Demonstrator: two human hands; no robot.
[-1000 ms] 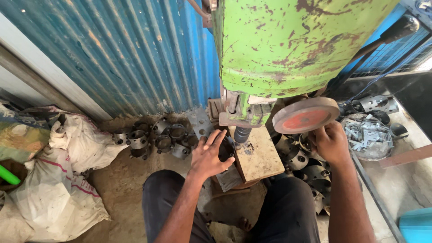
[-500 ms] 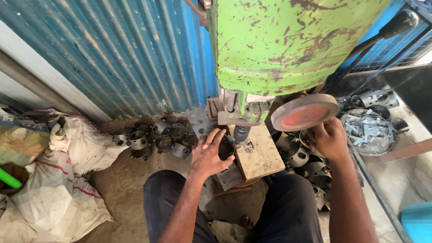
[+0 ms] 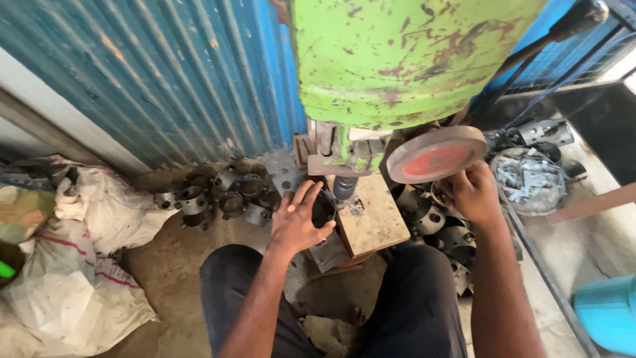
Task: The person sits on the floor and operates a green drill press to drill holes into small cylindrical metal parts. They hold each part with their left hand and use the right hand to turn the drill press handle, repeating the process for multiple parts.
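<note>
A green press machine with worn paint hangs over a flat metal bed plate. My left hand is closed around a dark metal ring part at the left edge of the plate, just beside the round ram. My right hand grips the underside of the rusty red hand wheel on the machine's right side. My knees in dark trousers sit below the plate.
A heap of grey metal ring parts lies on the dirt floor against the blue corrugated wall. More ring parts pile at the right. White sacks sit at the left, a bowl of small metal pieces at the right.
My left hand has shifted slightly nearer the ram with the ring part. The right hand stays on the hand wheel, which has barely turned.
</note>
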